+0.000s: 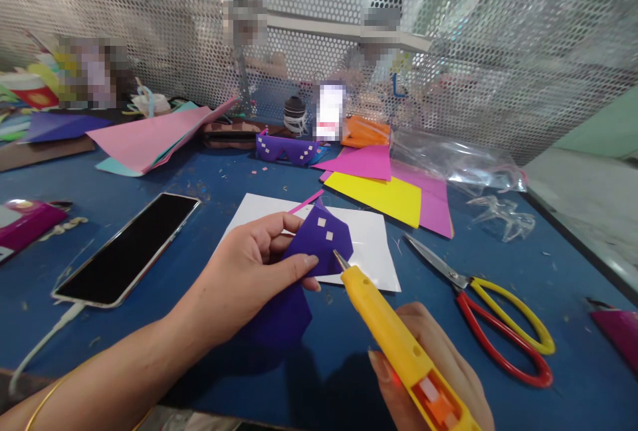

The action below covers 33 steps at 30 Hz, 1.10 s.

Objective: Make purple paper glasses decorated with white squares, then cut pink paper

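Note:
My left hand [269, 255] pinches a purple foam cutout [312, 242] between thumb and fingers. Two small white squares [321, 222] sit on its upper lobe, and its lower lobe hangs beneath my hand. My right hand [433, 344] is wrapped round a yellow glue gun [383, 315]. The metal nozzle points up and left, at the purple foam just below the white squares; whether it touches I cannot tell. A red glow shows near my right thumb. Under the cutout lies a white sheet [371, 238] with a thin pink strip [306, 201] at its top edge.
Scissors [463, 285] with red and yellow handles lie at right. A charging phone [129, 248] is at left. Behind are purple foam glasses [288, 149], a yellow sheet [379, 197], pink sheets [154, 129], a lit phone [329, 111] and a perforated metal screen [309, 6]. Blurred people show beyond it.

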Available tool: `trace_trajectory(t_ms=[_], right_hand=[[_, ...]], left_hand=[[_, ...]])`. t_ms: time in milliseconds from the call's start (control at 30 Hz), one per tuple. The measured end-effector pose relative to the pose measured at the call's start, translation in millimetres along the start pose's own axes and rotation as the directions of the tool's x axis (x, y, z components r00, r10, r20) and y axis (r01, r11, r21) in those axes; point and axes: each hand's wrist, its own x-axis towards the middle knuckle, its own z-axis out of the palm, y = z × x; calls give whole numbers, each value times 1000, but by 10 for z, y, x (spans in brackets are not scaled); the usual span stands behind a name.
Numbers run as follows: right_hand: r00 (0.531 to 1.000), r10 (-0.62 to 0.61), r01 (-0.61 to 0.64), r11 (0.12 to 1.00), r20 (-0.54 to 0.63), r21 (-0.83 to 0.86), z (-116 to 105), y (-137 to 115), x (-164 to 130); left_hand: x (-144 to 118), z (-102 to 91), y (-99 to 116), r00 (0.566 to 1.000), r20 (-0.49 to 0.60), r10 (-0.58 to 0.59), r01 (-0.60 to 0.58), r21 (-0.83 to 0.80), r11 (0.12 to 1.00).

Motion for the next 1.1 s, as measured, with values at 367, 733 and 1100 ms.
trace_trajectory(t_ms=[367,733,1100], right_hand=[[1000,-11,12,1000,9,-19,-8,3,7],[999,-22,22,1000,26,1,-25,24,4],[1000,-10,10,1000,7,8,-39,-14,11]], left_hand=[[-8,-3,-1,1000,1,-22,22,1,1000],[9,-11,-19,1000,-2,-17,17,15,1000],[-2,-1,-13,1000,-8,-6,6,-13,1000]])
